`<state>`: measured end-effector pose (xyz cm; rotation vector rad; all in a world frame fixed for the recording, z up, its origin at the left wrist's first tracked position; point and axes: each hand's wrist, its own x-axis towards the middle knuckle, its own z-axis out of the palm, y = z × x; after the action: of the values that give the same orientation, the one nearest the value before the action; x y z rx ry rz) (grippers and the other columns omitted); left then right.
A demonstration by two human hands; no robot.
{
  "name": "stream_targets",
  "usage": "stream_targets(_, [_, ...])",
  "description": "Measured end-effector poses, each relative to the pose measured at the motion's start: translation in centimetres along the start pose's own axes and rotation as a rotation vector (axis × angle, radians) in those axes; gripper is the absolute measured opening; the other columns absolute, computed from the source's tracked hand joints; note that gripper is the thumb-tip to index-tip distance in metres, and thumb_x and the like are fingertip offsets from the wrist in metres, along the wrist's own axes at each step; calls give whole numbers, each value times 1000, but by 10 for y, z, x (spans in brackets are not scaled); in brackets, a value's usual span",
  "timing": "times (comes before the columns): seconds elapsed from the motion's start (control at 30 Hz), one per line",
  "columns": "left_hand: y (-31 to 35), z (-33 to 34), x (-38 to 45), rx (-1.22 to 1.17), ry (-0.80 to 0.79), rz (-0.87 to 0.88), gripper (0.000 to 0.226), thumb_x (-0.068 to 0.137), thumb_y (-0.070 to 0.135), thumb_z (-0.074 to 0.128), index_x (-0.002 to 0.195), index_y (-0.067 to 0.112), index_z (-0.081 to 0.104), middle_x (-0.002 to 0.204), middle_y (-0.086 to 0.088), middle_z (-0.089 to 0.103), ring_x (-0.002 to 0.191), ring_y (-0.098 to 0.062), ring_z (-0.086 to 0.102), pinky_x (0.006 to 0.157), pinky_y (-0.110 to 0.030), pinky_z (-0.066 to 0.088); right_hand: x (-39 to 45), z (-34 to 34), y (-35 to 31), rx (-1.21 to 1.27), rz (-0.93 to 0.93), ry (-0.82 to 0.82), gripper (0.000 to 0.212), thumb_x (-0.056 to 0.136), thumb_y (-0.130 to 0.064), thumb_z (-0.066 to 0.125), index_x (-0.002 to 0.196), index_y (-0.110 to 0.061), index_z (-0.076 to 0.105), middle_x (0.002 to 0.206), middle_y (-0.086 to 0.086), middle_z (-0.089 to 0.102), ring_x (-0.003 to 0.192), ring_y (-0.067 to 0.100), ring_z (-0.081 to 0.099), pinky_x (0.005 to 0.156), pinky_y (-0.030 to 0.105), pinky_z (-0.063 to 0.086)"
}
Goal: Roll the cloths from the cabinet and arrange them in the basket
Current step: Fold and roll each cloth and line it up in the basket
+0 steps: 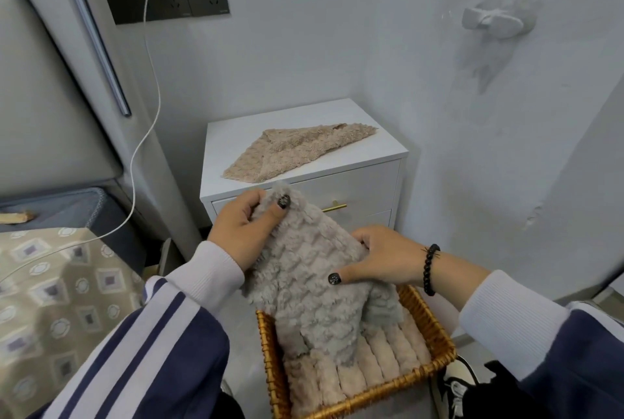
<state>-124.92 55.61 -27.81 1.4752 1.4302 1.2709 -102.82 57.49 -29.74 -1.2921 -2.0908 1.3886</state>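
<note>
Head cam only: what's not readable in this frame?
- Head view: wicker basket interior, mostly covered by the grey fluffy cloth both hands hold; its near rim is cut by the bottom edge.
- Right hand fingertips, tucked behind the cloth.
- White cabinet drawer contents, hidden by closed fronts.
- Left hand fingers, curled under the cloth.

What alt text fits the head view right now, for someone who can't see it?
Both hands, left hand and right hand, hold a grey fluffy cloth above a wicker basket holding pale pink cloth. A beige cloth lies unrolled on the white cabinet behind.
</note>
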Motion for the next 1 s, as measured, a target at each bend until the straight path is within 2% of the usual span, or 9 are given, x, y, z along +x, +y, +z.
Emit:
stream_targets(0.1, [3,-10,5,-48,105,-31,19,90,28,64,85,9,64,82,-10,67,75,-23,63,72,-39,53,-4,-12,5,-36,36,29,19,75,-30,80,91,-27,70,97,-13,72,88,2,67,82,20,55])
stream_targets(0.17, [3,-17,8,-50,179,-44,14,92,25,63,83,13,64,84,-11,68,76,-24,64,73,-38,54,-8,-22,8,-43,60,57,22,75,-32,79,94,-23,72,95,-8,73,85,7,70,81,24,57])
stream_targets(0.4, [-4,-38,15,2,359,-80,15,94,26,61,81,22,64,75,2,65,65,-11,58,54,-16,47,-19,-53,26,0,120,239,49,75,-39,76,101,3,68,97,24,68,83,31,67,81,43,54])
stream_targets(0.53, [-10,-38,16,-1,355,-127,15,94,27,62,80,23,65,77,2,66,69,-14,60,63,-25,48,-20,-61,32,228,122,407,25,85,-18,71,107,-6,70,94,18,73,85,28,69,83,44,57])
stream_targets(0.63, [-10,-30,14,-32,328,-146,15,95,26,60,80,23,64,76,6,67,65,-8,61,57,-20,47,-15,-62,33,228,109,572,20,87,-24,68,99,-8,70,92,15,73,85,30,70,79,46,58])
stream_targets(0.7, [-10,-24,13,-25,302,-171,18,96,24,57,79,22,63,74,4,66,63,-9,61,59,-21,50,-10,-60,31,8,83,706,35,88,-33,65,84,1,62,79,17,66,71,31,63,63,38,53])
stream_targets(0.8, [-9,-18,12,-49,264,-217,24,96,24,57,73,20,61,78,-11,62,71,-23,55,72,-35,45,-7,-52,19,-196,26,841,38,92,-35,58,69,-8,43,62,6,43,55,17,38,46,21,24])
stream_targets(0.93, [-7,-4,10,-66,217,-259,20,97,24,54,80,21,63,74,-11,57,65,-22,49,66,-32,40,1,-37,3,-137,11,872,34,94,-32,54,69,-14,39,60,-2,39,51,11,34,43,16,30])
stream_targets(1.0, [-6,4,9,-87,192,-265,16,98,22,54,86,21,64,77,-8,64,70,-23,55,69,-33,45,6,-28,-5,-119,7,849,32,94,-29,54,69,-16,38,61,-4,38,51,9,34,44,13,32])
